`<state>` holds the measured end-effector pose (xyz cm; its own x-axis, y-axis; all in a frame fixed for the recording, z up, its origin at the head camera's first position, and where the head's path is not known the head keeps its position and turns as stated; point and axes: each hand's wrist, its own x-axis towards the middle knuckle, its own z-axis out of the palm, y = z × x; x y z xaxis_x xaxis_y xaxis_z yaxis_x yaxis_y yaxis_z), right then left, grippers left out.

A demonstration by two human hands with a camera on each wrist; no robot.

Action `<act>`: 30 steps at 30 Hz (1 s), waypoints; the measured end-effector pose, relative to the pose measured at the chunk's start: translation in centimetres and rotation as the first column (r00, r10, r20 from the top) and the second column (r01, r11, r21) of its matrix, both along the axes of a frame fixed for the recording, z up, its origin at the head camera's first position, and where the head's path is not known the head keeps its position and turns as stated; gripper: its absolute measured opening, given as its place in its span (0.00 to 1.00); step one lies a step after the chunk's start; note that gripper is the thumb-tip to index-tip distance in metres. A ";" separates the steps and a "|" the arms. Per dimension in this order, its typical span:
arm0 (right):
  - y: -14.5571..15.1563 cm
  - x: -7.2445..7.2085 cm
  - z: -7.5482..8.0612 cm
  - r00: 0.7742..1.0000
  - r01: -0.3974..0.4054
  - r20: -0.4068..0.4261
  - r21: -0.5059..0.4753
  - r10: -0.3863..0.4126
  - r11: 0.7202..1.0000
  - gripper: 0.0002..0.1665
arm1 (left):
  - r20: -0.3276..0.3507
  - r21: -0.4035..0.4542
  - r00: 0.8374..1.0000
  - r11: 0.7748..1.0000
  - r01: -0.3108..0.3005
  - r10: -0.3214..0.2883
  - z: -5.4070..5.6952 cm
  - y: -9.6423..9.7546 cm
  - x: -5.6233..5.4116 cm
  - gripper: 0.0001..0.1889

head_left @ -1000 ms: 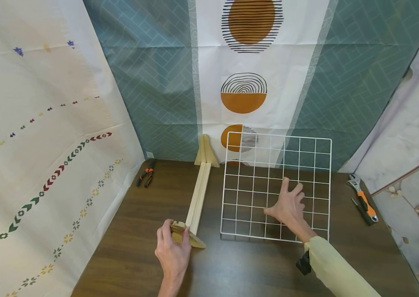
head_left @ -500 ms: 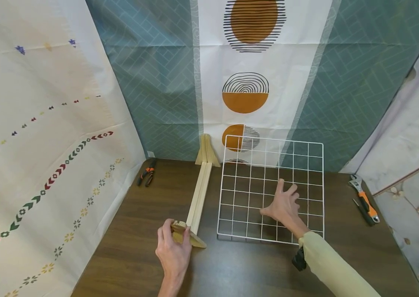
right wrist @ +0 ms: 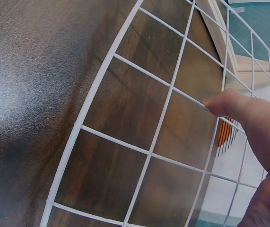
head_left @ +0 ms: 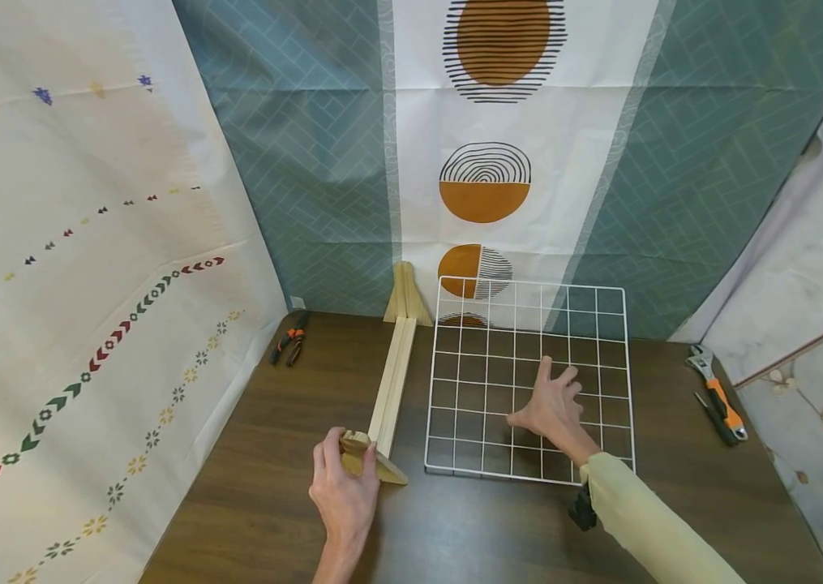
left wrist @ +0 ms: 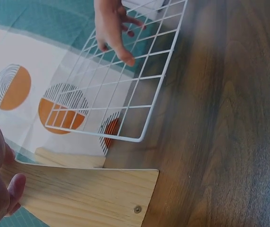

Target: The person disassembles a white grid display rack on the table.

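A light wooden stand lies along the table, with two parallel rails (head_left: 392, 381) joining a flared far end piece (head_left: 405, 302) to a near one (head_left: 387, 470). My left hand (head_left: 343, 495) grips the top of the near end piece between thumb and fingers. A screw head (left wrist: 137, 209) shows on its face in the left wrist view. To the right, a white wire grid panel (head_left: 433, 373) leans at a tilt, its lower edge close over the table. My right hand (head_left: 553, 410) holds it with fingers spread across the squares. In the right wrist view its thumb (right wrist: 239, 105) presses a wire.
Orange-and-black pliers (head_left: 283, 344) lie at the back left of the brown table (head_left: 265, 462). An adjustable wrench (head_left: 714, 392) and a dark-handled tool (head_left: 719, 423) lie at the right edge. Patterned cloths (head_left: 294, 195) hang behind and at both sides.
My right hand has brought the grid panel left toward the stand, and its top edge has tipped lower. The left hand still holds the near end piece, almost unmoved.
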<state>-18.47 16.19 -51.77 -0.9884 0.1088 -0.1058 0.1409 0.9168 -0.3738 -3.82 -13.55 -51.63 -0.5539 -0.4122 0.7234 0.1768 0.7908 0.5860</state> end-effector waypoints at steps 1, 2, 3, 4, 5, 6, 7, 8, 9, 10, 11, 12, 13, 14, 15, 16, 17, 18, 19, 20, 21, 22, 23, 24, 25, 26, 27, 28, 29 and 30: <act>0.0 0.0 -0.1 1.000 -0.001 0.002 0.001 0.001 1.000 0.82 | 0.000 -0.001 1.000 1.000 0.000 0.000 0.0 0.0 0.0 0.28; 0.0 0.0 -0.1 1.000 -0.002 0.004 0.003 0.002 1.000 0.82 | 0.000 -0.002 1.000 1.000 0.001 -0.001 0.0 0.0 -0.1 0.28; 0.0 0.0 -0.2 1.000 -0.003 0.006 0.004 0.003 1.000 0.82 | -0.001 -0.003 1.000 1.000 0.001 -0.001 0.0 0.0 -0.1 0.28; -0.1 0.0 -0.3 1.000 -0.003 0.008 0.004 0.003 1.000 0.82 | -0.005 -0.003 1.000 1.000 0.003 -0.003 0.0 0.0 -0.1 0.28; -0.1 0.0 -0.4 1.000 -0.002 0.010 0.002 0.002 1.000 0.82 | -0.007 -0.003 1.000 1.000 0.003 -0.003 -0.1 0.0 -0.2 0.28; -0.1 0.0 -0.5 1.000 -0.002 0.013 0.000 0.002 1.000 0.82 | -0.009 -0.002 1.000 1.000 0.003 -0.003 0.0 0.0 -0.2 0.28; -0.1 0.0 -0.6 1.000 -0.001 0.015 -0.004 0.001 1.000 0.82 | -0.011 -0.002 1.000 1.000 0.002 -0.002 0.0 0.1 -0.2 0.28; -0.1 -0.1 -0.6 1.000 0.000 0.018 -0.008 0.000 1.000 0.82 | -0.011 -0.001 1.000 1.000 0.002 -0.002 0.0 0.1 -0.2 0.28; -0.2 -0.1 -0.7 1.000 0.000 0.022 -0.012 0.000 1.000 0.82 | -0.011 0.000 1.000 1.000 0.000 0.000 -0.1 0.1 -0.3 0.28; -0.2 -0.1 -0.8 1.000 0.000 0.025 -0.015 0.000 1.000 0.82 | -0.011 0.002 1.000 1.000 0.000 0.000 -0.1 0.1 -0.3 0.28; -0.2 -0.1 -0.9 1.000 -0.001 0.026 -0.016 0.002 1.000 0.82 | -0.009 0.003 1.000 1.000 -0.001 0.001 0.0 0.1 -0.3 0.28; -0.2 -0.1 -1.0 1.000 -0.002 0.028 -0.016 0.002 1.000 0.82 | -0.007 0.004 1.000 1.000 -0.002 0.002 -0.1 0.1 -0.3 0.28; -0.3 -0.1 -1.0 1.000 -0.003 0.028 -0.017 0.003 1.000 0.82 | -0.006 0.005 1.000 1.000 -0.002 0.002 -0.1 0.1 -0.4 0.28; -0.3 -0.1 -1.1 1.000 -0.004 0.028 -0.015 0.004 1.000 0.82 | -0.004 0.004 1.000 1.000 -0.003 0.003 -0.1 0.1 -0.4 0.28; -0.3 -0.1 -1.1 1.000 -0.005 0.028 -0.012 0.006 1.000 0.82 | -0.003 0.004 1.000 1.000 -0.004 0.004 -0.1 0.0 -0.4 0.28; -0.3 -0.1 -1.2 1.000 -0.007 0.028 -0.011 0.007 1.000 0.82 | -0.003 0.001 1.000 1.000 -0.005 0.005 -0.1 0.0 -0.4 0.28; -0.3 -0.1 -1.2 1.000 -0.008 0.029 -0.012 0.008 1.000 0.82 | -0.002 -0.001 1.000 1.000 -0.008 0.008 -0.1 0.0 -0.5 0.28; -0.3 -0.1 -1.3 0.999 -0.007 0.032 -0.014 0.007 1.000 0.82 | 0.000 -0.004 1.000 1.000 -0.012 0.012 -0.2 0.0 -0.5 0.28; -0.4 -0.1 -1.4 0.999 -0.007 0.035 -0.014 0.007 1.000 0.82 | 0.000 -0.007 1.000 1.000 -0.016 0.016 -0.2 0.0 -0.5 0.28; -0.4 -0.1 -1.4 0.999 -0.008 0.038 -0.012 0.008 1.000 0.82 | 0.002 -0.011 1.000 1.000 -0.021 0.021 -0.2 0.0 -0.5 0.28; -0.4 -0.1 -1.5 0.999 -0.007 0.043 -0.012 0.008 1.000 0.83 | 0.000 -0.015 1.000 1.000 -0.027 0.027 -0.3 -0.1 -0.5 0.28; -0.5 -0.1 -1.5 0.999 -0.006 0.048 -0.013 0.007 1.000 0.83 | -0.002 -0.019 0.999 0.999 -0.033 0.033 -0.2 0.0 -0.5 0.27; -0.5 -0.2 -1.6 0.999 -0.006 0.053 -0.011 0.007 1.000 0.83 | -0.004 -0.022 0.999 0.999 -0.038 0.038 -0.2 0.0 -0.5 0.27; -0.5 -0.2 -1.6 0.998 -0.005 0.058 -0.008 0.005 1.000 0.83 | -0.007 -0.025 0.999 0.999 -0.042 0.042 -0.2 0.0 -0.6 0.27; -0.5 -0.2 -1.7 0.998 -0.004 0.062 -0.004 0.004 1.000 0.83 | -0.010 -0.028 0.999 0.999 -0.045 0.045 -0.2 -0.1 -0.6 0.27; -0.5 -0.3 -1.7 0.998 -0.004 0.067 -0.002 0.004 1.000 0.83 | -0.011 -0.030 0.999 0.998 -0.047 0.047 -0.2 -0.1 -0.6 0.27; -0.6 -0.3 -1.7 0.997 -0.002 0.073 0.002 0.002 1.000 0.84 | -0.013 -0.031 0.999 0.998 -0.049 0.048 -0.2 -0.1 -0.6 0.27; -0.6 -0.3 -1.7 0.997 -0.004 0.078 0.006 0.003 1.000 0.84 | -0.010 -0.033 0.999 0.998 -0.051 0.051 -0.2 -0.1 -0.6 0.27; -0.6 -0.4 -1.8 0.997 -0.004 0.082 0.009 0.003 1.000 0.84 | -0.007 -0.034 0.999 0.998 -0.051 0.051 -0.2 -0.1 -0.6 0.27; -0.6 -0.4 -1.8 0.996 -0.005 0.086 0.011 0.004 1.000 0.84 | -0.002 -0.034 0.999 0.998 -0.052 0.052 -0.2 0.0 -0.6 0.27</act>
